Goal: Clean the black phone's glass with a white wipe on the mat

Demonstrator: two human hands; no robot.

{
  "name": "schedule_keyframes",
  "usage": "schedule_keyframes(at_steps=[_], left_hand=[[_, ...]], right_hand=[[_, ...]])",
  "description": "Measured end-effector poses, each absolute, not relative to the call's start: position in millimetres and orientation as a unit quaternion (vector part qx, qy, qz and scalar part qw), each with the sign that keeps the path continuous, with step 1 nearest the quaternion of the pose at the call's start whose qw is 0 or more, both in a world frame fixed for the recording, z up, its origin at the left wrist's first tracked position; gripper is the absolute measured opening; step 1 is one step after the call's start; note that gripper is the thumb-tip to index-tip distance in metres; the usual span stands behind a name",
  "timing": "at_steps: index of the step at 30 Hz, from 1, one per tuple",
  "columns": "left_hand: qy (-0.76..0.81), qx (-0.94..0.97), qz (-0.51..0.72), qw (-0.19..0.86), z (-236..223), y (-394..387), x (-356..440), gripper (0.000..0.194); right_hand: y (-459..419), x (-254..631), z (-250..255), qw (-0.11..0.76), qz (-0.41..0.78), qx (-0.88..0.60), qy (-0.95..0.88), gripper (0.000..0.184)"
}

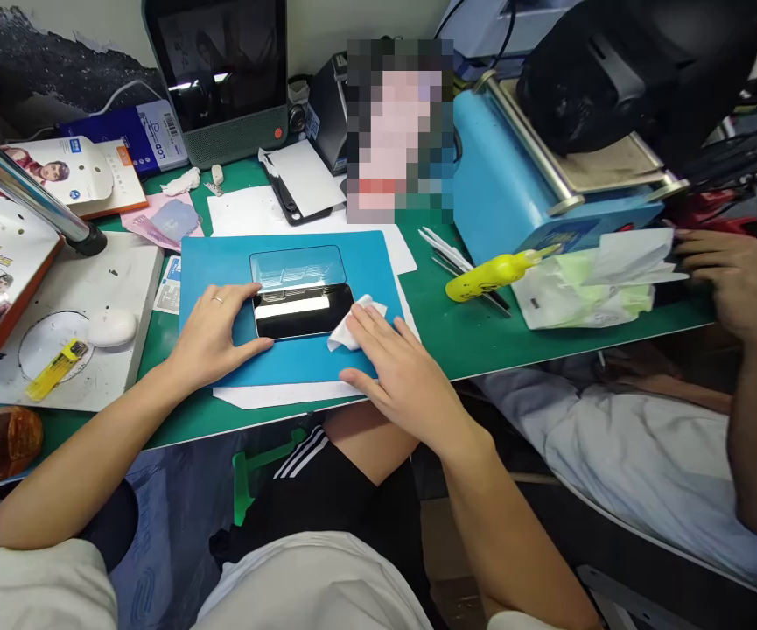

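A phone (303, 322) with a dark, glossy screen lies on the blue mat (211, 262). My left hand (217, 332) holds the phone's left end, thumb at the near corner and forefinger at the far one. At its right end, my right hand (395, 363) presses on a folded white tissue (346, 332), with the fingers laid over it. Just behind the phone is a clear, dark-edged screen protector (299, 262), lying flat. Whether it touches the phone, I cannot tell.
To the right are a yellow bottle (483, 278), a tissue pack (581, 293) and a blue machine (502, 175). A co-worker's hand (719, 271) reaches in beside the pack. On the left stand a lamp post (37, 188) and a tray (115, 280) with a yellow lighter (56, 369).
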State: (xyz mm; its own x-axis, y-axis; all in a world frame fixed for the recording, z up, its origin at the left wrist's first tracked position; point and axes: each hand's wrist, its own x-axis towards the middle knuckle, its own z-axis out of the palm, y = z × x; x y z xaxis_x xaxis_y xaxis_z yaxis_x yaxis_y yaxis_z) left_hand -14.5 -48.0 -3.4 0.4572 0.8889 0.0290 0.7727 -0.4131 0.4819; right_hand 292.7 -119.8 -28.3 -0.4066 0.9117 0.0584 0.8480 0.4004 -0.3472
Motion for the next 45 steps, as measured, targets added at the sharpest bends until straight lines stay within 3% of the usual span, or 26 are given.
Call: schedule_keyframes(at_steps=[14,26,34,45], left_hand=[[0.506,0.827,0.139,0.203,-3.6,-47.3,-14.4,0.071],[0.498,0.816,0.189,0.225,-14.2,-47.3,-16.1,0.095],[0.512,0.799,0.178,0.259,-5.3,-50.2,-15.4,0.064],[0.506,0.807,0.164,0.257,-1.9,-48.3,-15.3,0.058]], right_hand=[[-81.9,283.0,-21.8,0.105,0.115,-0.54,-0.827,0.083],[-73.6,207.3,-14.9,0.089,0.112,-0.472,-0.87,0.101],[-68.1,183.1,-11.4,0.104,0.107,-0.423,-0.894,0.096],[-95.4,188.1,-5.0,0.105,0.136,-0.413,-0.895,0.074]])
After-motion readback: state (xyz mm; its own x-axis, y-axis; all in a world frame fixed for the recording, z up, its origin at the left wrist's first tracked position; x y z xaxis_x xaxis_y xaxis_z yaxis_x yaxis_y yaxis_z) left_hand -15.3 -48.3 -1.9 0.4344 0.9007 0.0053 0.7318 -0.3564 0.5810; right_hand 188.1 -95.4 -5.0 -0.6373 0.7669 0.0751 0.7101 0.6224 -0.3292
